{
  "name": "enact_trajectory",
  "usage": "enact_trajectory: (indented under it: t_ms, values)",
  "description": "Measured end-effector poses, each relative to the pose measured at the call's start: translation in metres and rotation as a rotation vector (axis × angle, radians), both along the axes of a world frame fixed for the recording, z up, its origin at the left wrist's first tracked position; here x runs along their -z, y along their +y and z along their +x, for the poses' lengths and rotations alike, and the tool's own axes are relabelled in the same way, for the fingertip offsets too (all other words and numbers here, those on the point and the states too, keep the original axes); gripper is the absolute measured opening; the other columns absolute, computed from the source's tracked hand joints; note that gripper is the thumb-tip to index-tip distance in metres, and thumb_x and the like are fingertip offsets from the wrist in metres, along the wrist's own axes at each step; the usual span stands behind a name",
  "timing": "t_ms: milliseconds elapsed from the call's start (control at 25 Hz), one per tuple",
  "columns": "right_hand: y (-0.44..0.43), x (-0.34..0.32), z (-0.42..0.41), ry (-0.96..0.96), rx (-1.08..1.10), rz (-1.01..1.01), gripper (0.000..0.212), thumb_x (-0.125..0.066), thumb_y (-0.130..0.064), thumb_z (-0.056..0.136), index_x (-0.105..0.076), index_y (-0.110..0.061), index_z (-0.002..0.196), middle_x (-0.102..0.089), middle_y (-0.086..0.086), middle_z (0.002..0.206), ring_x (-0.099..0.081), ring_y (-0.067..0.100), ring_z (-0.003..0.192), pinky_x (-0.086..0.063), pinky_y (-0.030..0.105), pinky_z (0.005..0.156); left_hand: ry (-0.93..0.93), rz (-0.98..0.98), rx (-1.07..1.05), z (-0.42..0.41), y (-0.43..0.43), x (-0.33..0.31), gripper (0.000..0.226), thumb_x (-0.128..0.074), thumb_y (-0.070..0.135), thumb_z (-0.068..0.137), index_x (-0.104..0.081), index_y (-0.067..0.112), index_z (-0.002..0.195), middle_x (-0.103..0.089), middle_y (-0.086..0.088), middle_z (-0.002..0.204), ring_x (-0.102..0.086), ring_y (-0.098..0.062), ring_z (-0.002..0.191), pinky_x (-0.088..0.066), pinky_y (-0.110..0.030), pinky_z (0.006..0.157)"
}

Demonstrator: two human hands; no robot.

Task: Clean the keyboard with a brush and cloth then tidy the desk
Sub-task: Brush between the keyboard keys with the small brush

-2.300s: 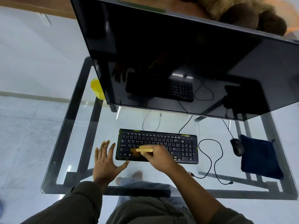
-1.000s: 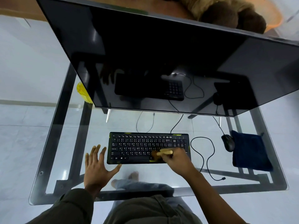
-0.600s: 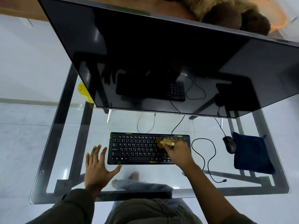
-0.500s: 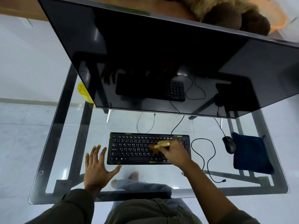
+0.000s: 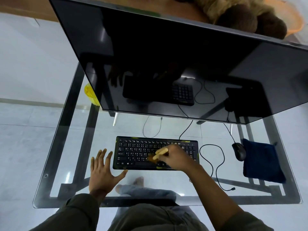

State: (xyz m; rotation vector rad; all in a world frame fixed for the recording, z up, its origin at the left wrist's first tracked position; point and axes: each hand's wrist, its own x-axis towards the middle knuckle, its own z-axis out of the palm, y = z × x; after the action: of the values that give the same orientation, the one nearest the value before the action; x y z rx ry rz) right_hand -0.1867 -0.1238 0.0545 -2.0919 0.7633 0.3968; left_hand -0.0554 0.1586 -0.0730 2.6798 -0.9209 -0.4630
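A black keyboard (image 5: 136, 150) lies flat in the middle of the glass desk (image 5: 55, 167). My right hand (image 5: 175, 158) is closed around a small brush (image 5: 158, 154) with a pale wooden handle; its bristles rest on the keys right of centre, in the lower rows. My left hand (image 5: 103, 170) lies flat on the glass with fingers spread, its thumb touching the keyboard's front left corner. A folded dark blue cloth (image 5: 261, 161) sits at the desk's right side.
A large dark monitor (image 5: 166, 55) stands behind the keyboard. A black mouse (image 5: 239, 151) lies left of the cloth, and a loose cable (image 5: 215, 167) loops between keyboard and mouse. A yellow object (image 5: 90, 95) shows at the monitor's left edge. My legs are visible through the glass.
My right hand has swept the brush over the keyboard's right half, up to the top rows and back down and left to the lower rows. My left hand has stayed put.
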Motion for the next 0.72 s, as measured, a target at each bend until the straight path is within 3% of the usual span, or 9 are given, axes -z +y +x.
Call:
enact_trajectory:
  t_ms: [120, 200, 280, 400, 480, 640, 720]
  values:
    - [-0.003, 0.001, 0.005, -0.076, 0.138, -0.138, 0.023, -0.067, -0.030, 0.093, -0.076, -0.025, 0.113, -0.077, -0.007, 0.097, -0.058, 0.000, 0.053, -0.051, 0.021, 0.058, -0.011, -0.007, -0.002, -0.001, -0.001, 0.000, 0.103, -0.049, 0.086, 0.072, -0.043, 0.015, 0.145, -0.032, -0.013, 0.159, -0.019, -0.030, 0.152, -0.015, -0.057, 0.122]
    - [-0.001, 0.000, 0.009, -0.026, 0.006, -0.013, 0.021, -0.069, -0.029, 0.091, -0.077, -0.022, 0.109, -0.075, -0.013, 0.094, -0.059, -0.007, 0.059, -0.044, 0.012, 0.060, -0.015, -0.015, -0.004, -0.001, 0.000, -0.001, 0.102, -0.049, 0.086, 0.072, -0.044, 0.014, 0.145, -0.033, -0.014, 0.158, -0.020, -0.031, 0.151, -0.014, -0.056, 0.122]
    - [0.003, 0.000, 0.013, -0.029, -0.011, -0.015, 0.021, -0.067, -0.028, 0.093, -0.076, -0.021, 0.110, -0.075, -0.011, 0.095, -0.057, -0.012, 0.058, -0.038, 0.005, 0.057, -0.014, -0.013, -0.001, 0.000, 0.000, -0.001, 0.102, -0.049, 0.086, 0.072, -0.044, 0.014, 0.145, -0.033, -0.014, 0.158, -0.020, -0.031, 0.151, -0.014, -0.056, 0.122]
    - [0.001, 0.000, 0.020, -0.111, 0.074, -0.111, 0.023, -0.066, -0.030, 0.093, -0.075, -0.028, 0.113, -0.076, -0.009, 0.098, -0.057, -0.004, 0.051, -0.037, 0.008, 0.053, -0.010, 0.000, 0.002, -0.001, -0.001, 0.000, 0.103, -0.047, 0.087, 0.073, -0.042, 0.015, 0.146, -0.031, -0.013, 0.159, -0.019, -0.030, 0.152, -0.015, -0.057, 0.122]
    - [0.006, 0.002, 0.023, -0.040, -0.061, -0.007, 0.022, -0.068, -0.031, 0.091, -0.075, -0.026, 0.112, -0.074, -0.011, 0.098, -0.058, -0.006, 0.057, -0.041, 0.013, 0.058, -0.003, 0.000, 0.000, 0.000, 0.001, -0.001, 0.103, -0.046, 0.087, 0.073, -0.041, 0.016, 0.147, -0.030, -0.013, 0.160, -0.017, -0.030, 0.152, -0.014, -0.056, 0.122]
    - [0.012, 0.001, 0.028, -0.147, 0.079, -0.115, 0.025, -0.066, -0.030, 0.093, -0.074, -0.029, 0.117, -0.075, -0.012, 0.107, -0.061, -0.005, 0.064, -0.053, 0.019, 0.069, -0.007, -0.012, -0.002, -0.001, -0.001, -0.003, 0.102, -0.048, 0.086, 0.073, -0.042, 0.015, 0.146, -0.032, -0.014, 0.159, -0.019, -0.030, 0.151, -0.015, -0.056, 0.122]
    - [0.017, 0.003, 0.029, -0.065, -0.067, 0.016, 0.023, -0.069, -0.031, 0.091, -0.074, -0.028, 0.114, -0.075, -0.012, 0.100, -0.061, -0.006, 0.066, -0.050, 0.018, 0.064, -0.005, -0.007, 0.003, -0.001, 0.000, -0.002, 0.102, -0.048, 0.086, 0.073, -0.042, 0.015, 0.146, -0.031, -0.013, 0.159, -0.018, -0.030, 0.152, -0.015, -0.057, 0.122]
